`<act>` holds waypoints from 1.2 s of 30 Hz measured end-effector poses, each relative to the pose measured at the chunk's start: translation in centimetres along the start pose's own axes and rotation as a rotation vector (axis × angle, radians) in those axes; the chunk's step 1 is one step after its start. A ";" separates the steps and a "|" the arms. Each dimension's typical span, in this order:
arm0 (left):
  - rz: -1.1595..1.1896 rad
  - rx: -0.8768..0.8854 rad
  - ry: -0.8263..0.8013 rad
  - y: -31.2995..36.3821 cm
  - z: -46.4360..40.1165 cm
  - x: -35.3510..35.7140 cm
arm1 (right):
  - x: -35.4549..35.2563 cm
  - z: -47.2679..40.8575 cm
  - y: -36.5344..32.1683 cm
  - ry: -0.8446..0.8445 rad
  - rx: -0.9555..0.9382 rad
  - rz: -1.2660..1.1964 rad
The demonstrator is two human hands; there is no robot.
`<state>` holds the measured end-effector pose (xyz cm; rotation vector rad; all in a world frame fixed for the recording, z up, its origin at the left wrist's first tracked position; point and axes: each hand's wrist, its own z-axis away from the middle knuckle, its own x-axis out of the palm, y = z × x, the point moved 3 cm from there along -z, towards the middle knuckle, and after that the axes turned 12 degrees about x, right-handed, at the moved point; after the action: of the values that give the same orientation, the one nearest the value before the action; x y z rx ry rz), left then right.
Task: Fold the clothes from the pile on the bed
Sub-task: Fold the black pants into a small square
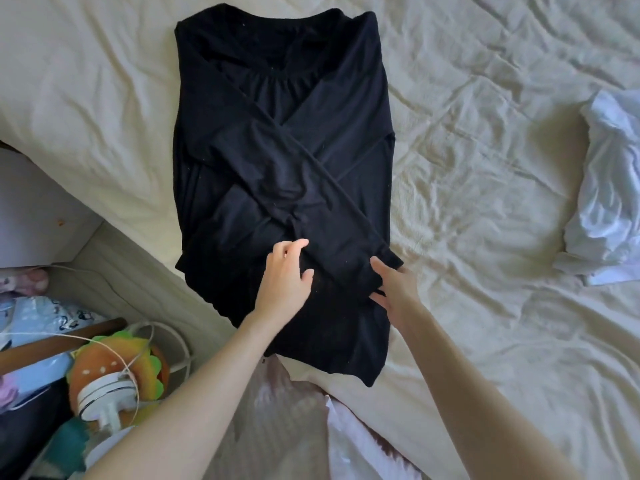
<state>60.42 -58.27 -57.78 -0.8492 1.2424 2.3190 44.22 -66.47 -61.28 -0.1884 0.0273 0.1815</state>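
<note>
Black long-sleeved top (284, 150) lies flat on the bed (485, 202), collar at the far end, hem toward the person and hanging a little past the mattress edge. Both side edges look turned inward. The two sleeves are crossed over the chest in an X; the upper sleeve runs from the far left shoulder down to a cuff at the near right side.

Left hand (285, 275): back of the hand up, fingers loosely spread and slightly bent, fingertips resting on the fabric just below the sleeve crossing. It grips nothing that I can see.

Right hand (394, 289): at the cuff of the upper sleeve, thumb on top of the sleeve end and fingers under or beside its edge. It looks like a light pinch on the cuff, though the fingers are partly hidden by the cloth.

White garment (609, 188) lies crumpled at the right side of the bed, well apart from the black top.

Cream sheet is wrinkled throughout.

Beside the bed, lower left: a burger-shaped plush toy (114, 362), a white cable (166, 337) looped near it, and patterned fabric (41, 317) further left.
</note>
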 end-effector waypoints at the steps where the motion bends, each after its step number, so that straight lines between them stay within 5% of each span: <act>1: 0.053 -0.019 -0.032 -0.4 -0.1 0.3 | 0.1 -0.1 0.0 0.026 -0.002 -0.023; 7: 0.937 -0.488 0.176 1.1 -0.6 2.7 | -1.2 0.9 2.0 -0.094 0.048 -0.072; 9: 1.062 -0.552 0.256 2.1 -0.4 3.3 | -2.1 1.5 2.7 -0.105 0.069 -0.041; 16: 0.827 -0.622 -0.069 0.9 2.4 2.6 | -4.2 2.1 2.2 0.132 0.022 0.191; 22: 0.633 -0.526 0.114 -4.8 2.8 -5.1 | -2.6 3.0 -2.4 0.471 -0.252 0.705; 31: 0.221 -0.299 0.428 -12.1 -3.3 -15.1 | 14.9 4.3 -12.4 0.219 -0.625 0.990; 36: 0.094 -0.068 0.433 -13.4 -8.1 -16.1 | 26.1 2.5 -17.8 0.185 -0.748 1.027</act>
<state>82.83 -58.50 -58.81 -1.4000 1.4003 2.3369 73.14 -78.55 -56.75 -0.9346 0.2427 1.2043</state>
